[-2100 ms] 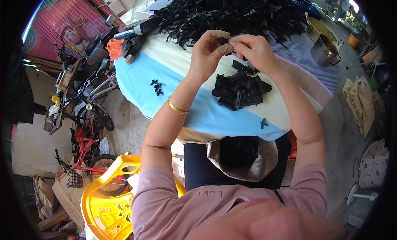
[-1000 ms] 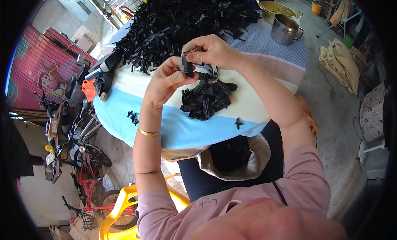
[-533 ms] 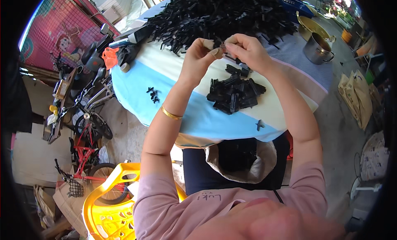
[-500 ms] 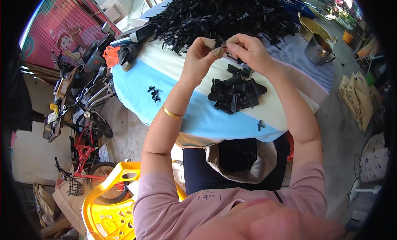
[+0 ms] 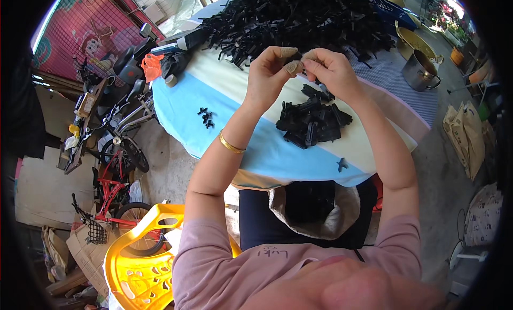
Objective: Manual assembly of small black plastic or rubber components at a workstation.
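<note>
Both my hands meet over the near side of a big heap of black plastic pieces [image 5: 299,21]. My left hand [image 5: 267,77] is closed in a pinch, with tan wrapping on its thumb and forefinger. A small black plastic piece [image 5: 293,58] shows partly between its fingers. Right beside it, my right hand [image 5: 334,72] pinches at the same piece; its fingertips hide most of it. Below them on the cloth lies a smaller pile of black plastic parts [image 5: 312,123]. A few tiny black bits [image 5: 206,118] lie to the left, and another black bit [image 5: 342,164] near the front edge.
A striped cloth [image 5: 187,112] covers the table. On my lap sits an open fabric bag [image 5: 347,214] with dark contents. A metal pot [image 5: 420,72] and a brass-coloured basin [image 5: 414,43] stand at the right. A yellow chair [image 5: 139,256] and a red bicycle [image 5: 109,190] are at the left.
My fingertips have drawn closer together and shifted round the piece, hiding more of it. The whole view has shifted slightly; the piles look unchanged.
</note>
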Available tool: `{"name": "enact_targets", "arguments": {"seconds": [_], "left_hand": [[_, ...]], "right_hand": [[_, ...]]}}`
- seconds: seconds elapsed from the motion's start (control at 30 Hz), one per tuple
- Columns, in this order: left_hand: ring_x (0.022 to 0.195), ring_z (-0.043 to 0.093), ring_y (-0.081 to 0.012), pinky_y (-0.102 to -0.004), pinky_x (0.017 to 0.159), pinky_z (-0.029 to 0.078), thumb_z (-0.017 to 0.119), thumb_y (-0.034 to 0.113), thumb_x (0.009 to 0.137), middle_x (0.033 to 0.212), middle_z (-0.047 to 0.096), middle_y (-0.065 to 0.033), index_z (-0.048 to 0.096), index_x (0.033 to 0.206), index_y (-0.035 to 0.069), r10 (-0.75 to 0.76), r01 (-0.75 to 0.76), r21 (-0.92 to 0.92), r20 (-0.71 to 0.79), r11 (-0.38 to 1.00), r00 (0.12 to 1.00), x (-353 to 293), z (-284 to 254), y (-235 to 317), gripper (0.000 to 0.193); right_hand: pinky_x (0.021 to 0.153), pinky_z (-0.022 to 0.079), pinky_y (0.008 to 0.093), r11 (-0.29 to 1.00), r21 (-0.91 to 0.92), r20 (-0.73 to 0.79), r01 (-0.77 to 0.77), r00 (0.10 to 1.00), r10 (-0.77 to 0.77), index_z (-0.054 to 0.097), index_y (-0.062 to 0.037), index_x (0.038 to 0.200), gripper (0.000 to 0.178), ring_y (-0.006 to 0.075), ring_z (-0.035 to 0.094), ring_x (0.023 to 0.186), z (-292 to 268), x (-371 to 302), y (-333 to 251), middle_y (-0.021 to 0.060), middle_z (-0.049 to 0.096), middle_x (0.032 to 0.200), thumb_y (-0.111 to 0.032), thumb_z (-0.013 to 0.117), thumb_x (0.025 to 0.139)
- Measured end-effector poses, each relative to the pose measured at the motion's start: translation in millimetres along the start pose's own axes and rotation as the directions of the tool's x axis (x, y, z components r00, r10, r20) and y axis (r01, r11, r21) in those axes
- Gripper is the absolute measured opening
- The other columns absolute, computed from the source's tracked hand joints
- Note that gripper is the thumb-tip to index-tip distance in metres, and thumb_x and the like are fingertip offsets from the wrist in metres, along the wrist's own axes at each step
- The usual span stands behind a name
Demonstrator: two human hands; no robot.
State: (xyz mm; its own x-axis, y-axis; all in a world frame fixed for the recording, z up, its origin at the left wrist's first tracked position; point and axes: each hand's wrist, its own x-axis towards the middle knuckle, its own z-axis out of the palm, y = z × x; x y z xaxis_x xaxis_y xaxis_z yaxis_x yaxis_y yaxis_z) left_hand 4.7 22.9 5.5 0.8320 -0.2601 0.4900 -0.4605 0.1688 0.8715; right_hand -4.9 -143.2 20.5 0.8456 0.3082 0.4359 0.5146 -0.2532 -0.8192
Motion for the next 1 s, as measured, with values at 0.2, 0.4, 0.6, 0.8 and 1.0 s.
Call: {"name": "enact_targets", "arguments": {"seconds": [0.2,0.4,0.6,0.8,1.0], "left_hand": [[0.078,0.059,-0.0148,-0.0268,0.071,0.049,0.057,-0.002,0.08,0.085,0.06,-0.0088,0.052,0.097,-0.003,0.003,-0.004,-0.044,-0.018,0.999,1.0,-0.7,1.1,1.8,0.018],[0.077,0.058,-0.0131,-0.025,0.071,0.049,0.055,-0.006,0.079,0.084,0.059,-0.008,0.053,0.094,-0.004,0.12,-0.114,0.11,-0.046,0.987,0.992,-2.1,1.0,-5.5,0.015],[0.077,0.058,-0.0094,-0.0206,0.07,0.047,0.063,-0.006,0.073,0.084,0.06,-0.0065,0.054,0.088,-0.005,0.083,-0.077,0.171,-0.029,0.982,0.996,-0.7,11.6,6.0,0.018],[0.084,0.054,-0.0089,-0.0232,0.075,0.046,0.063,0.001,0.076,0.09,0.058,-0.0055,0.052,0.092,-0.002,-0.232,0.16,0.18,0.517,0.97,0.824,-2.6,-2.2,6.0,0.02],[0.087,0.055,-0.0117,-0.0237,0.077,0.045,0.056,0.023,0.084,0.098,0.058,-0.0064,0.055,0.1,-0.001,-0.182,0.078,0.197,0.593,0.977,0.785,5.0,-7.3,-8.4,0.029]], "right_hand": [[0.053,0.038,0.0196,0.999,0.042,-0.042,0.021,0.999,-0.019,0.059,-0.0002,0.079,0.017,0.0058,0.048,0.057,4.7,-2.1,-3.9,0.0009,0.055,0.061,-0.014,0.052,0.084],[0.047,0.034,0.0198,0.988,0.082,-0.049,-0.134,0.989,0.139,0.06,-0.0009,0.077,0.018,0.0045,0.043,0.051,10.2,-3.8,-7.9,-0.0005,0.053,0.058,-0.017,0.053,0.084],[0.04,0.025,0.0162,0.959,0.083,0.099,-0.27,0.96,0.262,0.059,-0.0051,0.084,0.016,-0.0001,0.034,0.047,-15.5,5.1,-1.7,-0.0061,0.046,0.058,-0.02,0.052,0.086],[0.06,0.045,0.0248,0.938,-0.343,0.028,-0.044,0.998,0.057,0.063,-0.0025,0.091,0.026,0.0141,0.059,0.068,-38.7,12.2,39.2,0.0091,0.063,0.076,-0.021,0.062,0.072],[0.069,0.046,0.0364,0.654,-0.756,0.162,0.021,0.974,0.157,0.061,-0.0091,0.096,0.031,0.0288,0.059,0.076,-38.3,8.8,58.0,0.0146,0.062,0.08,-0.006,0.056,0.066]]}}
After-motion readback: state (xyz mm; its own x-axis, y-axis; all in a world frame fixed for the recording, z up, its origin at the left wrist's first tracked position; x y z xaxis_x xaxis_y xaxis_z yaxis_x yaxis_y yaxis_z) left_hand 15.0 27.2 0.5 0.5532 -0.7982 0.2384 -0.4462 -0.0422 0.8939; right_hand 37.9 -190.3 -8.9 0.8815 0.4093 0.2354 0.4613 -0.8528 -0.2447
